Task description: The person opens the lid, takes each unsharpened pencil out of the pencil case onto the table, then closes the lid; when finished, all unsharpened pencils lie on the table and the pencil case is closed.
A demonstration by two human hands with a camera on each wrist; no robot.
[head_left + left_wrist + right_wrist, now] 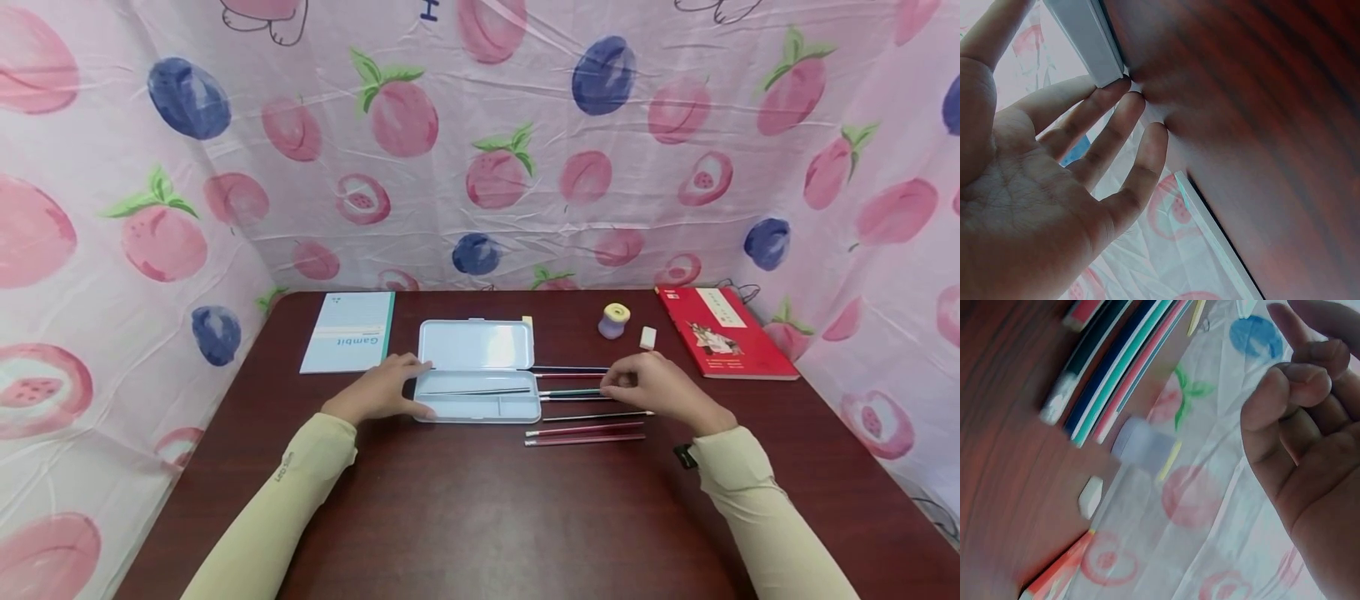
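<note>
An open pale blue pencil case lies on the table with a thin dark pencil across its tray. My left hand holds the case's left end, thumb at the front corner and fingers at the back. In the left wrist view a fingertip touches the case's corner. My right hand hovers by the right ends of several pencils, nearest the teal pencil. Its fingers are loosely bent, with nothing visible between them in the right wrist view. Nearer the front lie a black pencil and two red pencils.
A white and blue notebook lies at the back left. Behind my right hand stand a yellow and purple round container and a white eraser. A red book lies at the back right. Patterned cloth surrounds the table.
</note>
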